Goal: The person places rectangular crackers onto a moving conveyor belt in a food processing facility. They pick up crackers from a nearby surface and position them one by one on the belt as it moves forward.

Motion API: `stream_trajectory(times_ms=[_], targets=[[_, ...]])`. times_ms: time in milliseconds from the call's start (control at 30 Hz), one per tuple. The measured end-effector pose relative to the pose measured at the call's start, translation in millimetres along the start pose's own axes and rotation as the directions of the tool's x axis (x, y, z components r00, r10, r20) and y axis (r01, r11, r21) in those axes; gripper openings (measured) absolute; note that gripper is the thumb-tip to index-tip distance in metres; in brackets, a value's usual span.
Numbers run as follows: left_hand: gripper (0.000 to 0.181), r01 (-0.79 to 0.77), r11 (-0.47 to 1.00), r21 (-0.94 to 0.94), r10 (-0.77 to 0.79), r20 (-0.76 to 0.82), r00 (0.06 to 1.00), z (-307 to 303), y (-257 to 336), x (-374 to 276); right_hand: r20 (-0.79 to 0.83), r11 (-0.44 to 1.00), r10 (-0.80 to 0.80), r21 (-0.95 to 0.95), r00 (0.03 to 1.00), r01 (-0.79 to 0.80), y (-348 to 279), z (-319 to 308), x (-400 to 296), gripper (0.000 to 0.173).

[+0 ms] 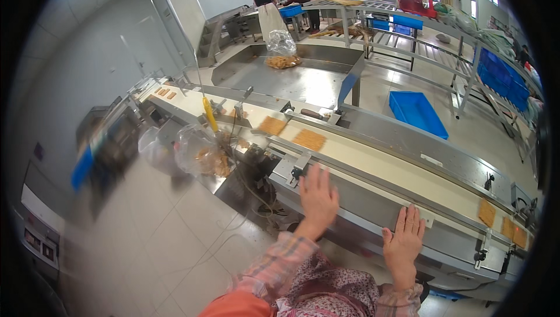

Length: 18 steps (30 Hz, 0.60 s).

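Note:
A cream conveyor belt [376, 168] runs across in front of me between metal guide rails. My left hand [318, 199], slightly blurred, is over the machine's near side beside a black clamp knob [297, 173], palm down and empty. Flat on the near metal side lies my right hand [404, 236], its fingertips close to the lower rail and holding nothing. Two flat golden-brown food squares, one [309, 140] just beyond my left hand and another [272, 125] farther left, lie on the belt. More squares [486, 213] sit at its right end.
Behind the belt stands a steel table [302, 78] bearing a bag of brown pieces [283, 61]. Another plastic bag [212, 159] and a yellow-handled tool [210, 113] are at left. A blue crate [418, 113] lies on the floor near a roller rack [431, 56]. Two people work at the back.

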State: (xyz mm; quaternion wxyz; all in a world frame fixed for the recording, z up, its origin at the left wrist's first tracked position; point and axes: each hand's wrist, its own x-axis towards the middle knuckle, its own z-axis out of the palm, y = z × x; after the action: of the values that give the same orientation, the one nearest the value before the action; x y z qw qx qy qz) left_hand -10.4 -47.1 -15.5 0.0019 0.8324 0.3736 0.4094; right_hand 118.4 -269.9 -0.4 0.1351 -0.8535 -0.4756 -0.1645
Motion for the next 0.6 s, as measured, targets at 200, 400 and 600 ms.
stream_trajectory(times_ms=[200, 400, 600], targets=[[0.042, -0.020, 0.703, -0.711, 0.095, 0.066, 0.993, -22, 77, -101, -0.047, 0.972, -0.156, 0.169, 0.987, 0.162, -16, 1, 2, 0.061], [0.037, 0.780, -0.604, -0.165, -0.041, 0.983, 0.177, -18, 93, -159, -0.042, 0.937, -0.219, 0.270, 0.975, 0.223, -30, -11, -17, 0.048], [0.034, 0.697, -0.713, 0.075, 0.245, 0.958, 0.147, -7, 75, -138, -0.044, 0.877, -0.202, 0.436, 0.978, 0.201, -41, -24, -44, 0.030]])
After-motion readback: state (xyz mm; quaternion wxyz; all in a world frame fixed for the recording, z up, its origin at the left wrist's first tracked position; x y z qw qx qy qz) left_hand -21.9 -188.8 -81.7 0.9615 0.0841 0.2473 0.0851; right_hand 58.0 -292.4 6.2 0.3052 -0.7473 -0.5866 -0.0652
